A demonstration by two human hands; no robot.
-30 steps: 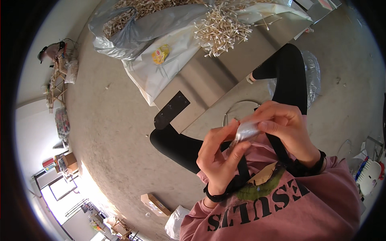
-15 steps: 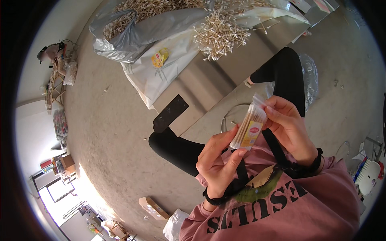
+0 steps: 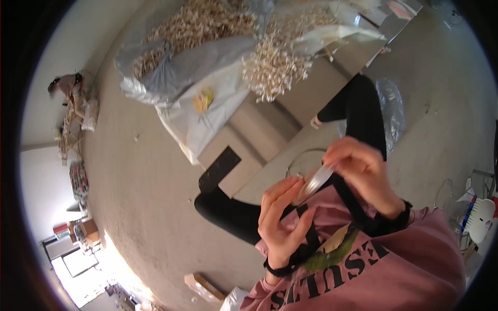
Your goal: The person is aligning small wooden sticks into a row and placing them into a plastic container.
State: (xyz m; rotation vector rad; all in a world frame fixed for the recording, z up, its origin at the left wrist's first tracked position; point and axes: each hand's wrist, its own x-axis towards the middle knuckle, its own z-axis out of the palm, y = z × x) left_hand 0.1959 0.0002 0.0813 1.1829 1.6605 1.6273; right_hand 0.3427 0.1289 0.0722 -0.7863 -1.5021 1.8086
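Observation:
A small clear bag of cotton swabs is held over my lap, turned edge-on and blurred by motion. My right hand pinches its upper end between thumb and fingers. Beside the lower end, my left hand has its thumb spread away from its fingers, with the bag's end at the fingers. Loose cotton swabs lie in a heap on the bench ahead of me. On the white sheet left of that heap are yellow labels.
A grey plastic sack full of swabs lies across the bench's far left. A black flat piece sticks out at the bench's near left corner. Crumpled clear plastic lies right of my leg. Another person works at the far left.
The bag has turned from label-facing to edge-on. My left thumb has come off its lower end, while my right hand has turned and keeps its upper end. The view has shifted slightly.

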